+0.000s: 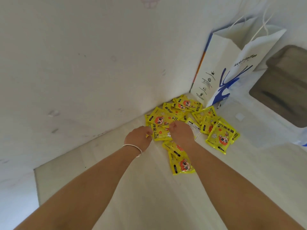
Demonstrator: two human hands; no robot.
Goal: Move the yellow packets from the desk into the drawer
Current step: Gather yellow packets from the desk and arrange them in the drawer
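Several yellow packets (219, 136) with an orange-haired cartoon figure lie scattered on the pale desk (149, 196), piled toward the back corner by the wall. My left hand (137, 138), with a thin white bracelet on its wrist, pinches the left edge of one yellow packet (160, 132). My right hand (181, 131) has its fingers curled down on the same packet's right side and covers part of the pile. More packets (181, 163) lie just below my right wrist. The drawer is not in view.
A white paper bag (221, 63) with blue print and string handles stands at the back right, against the pile. The white wall (74, 72) borders the desk on the left and back. A grey recessed opening (282, 87) sits at the far right.
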